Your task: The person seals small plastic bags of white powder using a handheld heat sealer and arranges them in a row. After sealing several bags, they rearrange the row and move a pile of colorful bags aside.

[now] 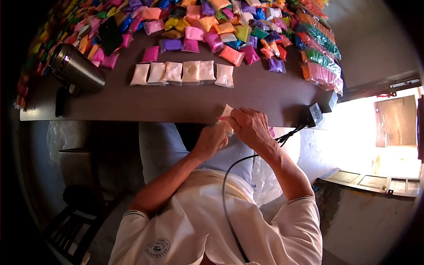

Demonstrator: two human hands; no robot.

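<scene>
A small pale, cream-coloured packet (pixel 227 111) is held up at the table's front edge, over my lap. My right hand (pixel 251 126) is closed on its right side, thumb and fingers pinching it. My left hand (pixel 211 140) is closed at the packet's lower left, its fingers curled; part of the packet is hidden behind the hands. Beyond them on the table lies a row of several similar cream packets (pixel 191 72), with one packet (pixel 224 75) set slightly apart at the row's right end.
A heap of colourful packets (pixel 194 33) covers the table's far side. Bundled clear bags (pixel 324 66) line its right edge. A steel flask (pixel 77 68) lies tilted at the left. A black power block (pixel 312 115) with a cable (pixel 225 185) sits near the right corner.
</scene>
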